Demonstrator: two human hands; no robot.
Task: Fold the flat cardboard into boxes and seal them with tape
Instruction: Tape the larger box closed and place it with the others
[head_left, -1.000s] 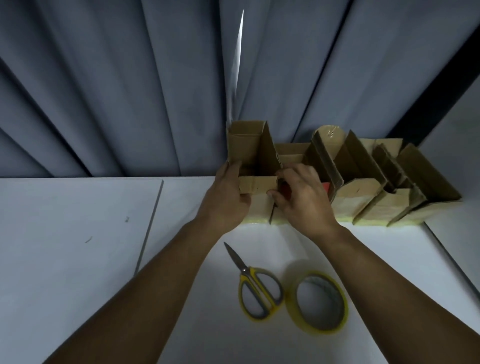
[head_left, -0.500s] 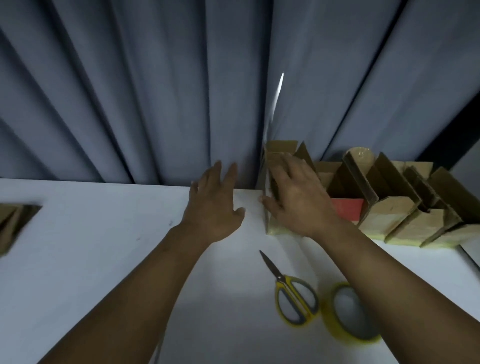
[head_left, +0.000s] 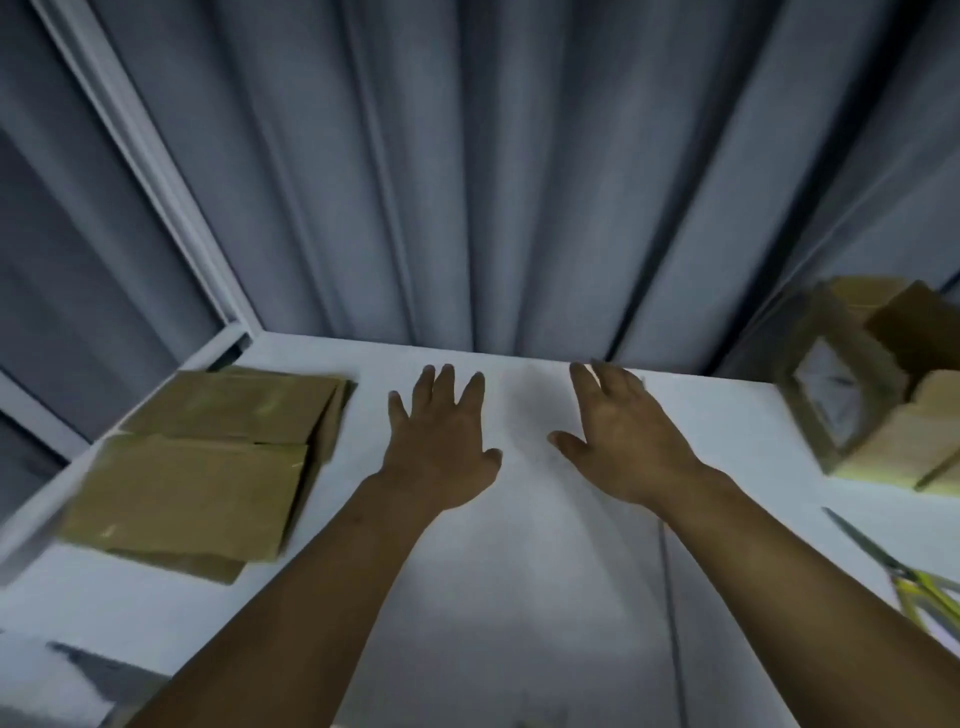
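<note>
Both hands were empty, fingers straight and spread, palms down over the white table (head_left: 519, 597); whether they touched it could not be told. The left hand (head_left: 441, 447) and right hand (head_left: 623, 441) sat side by side, a gap between them. The flat cardboard (head_left: 192, 467) lay in a loose stack at about 9 o'clock from the left hand, near it but apart, its length running roughly from 7 to 1 o'clock. The left hand was clearly nearer, with the right hand a full hand further off. Folded boxes (head_left: 883, 415) stood at 3 o'clock from the right hand and scissors (head_left: 904, 577) at about 4 o'clock. The next sheet would likely call for a leftward reach, left hand leading.
</note>
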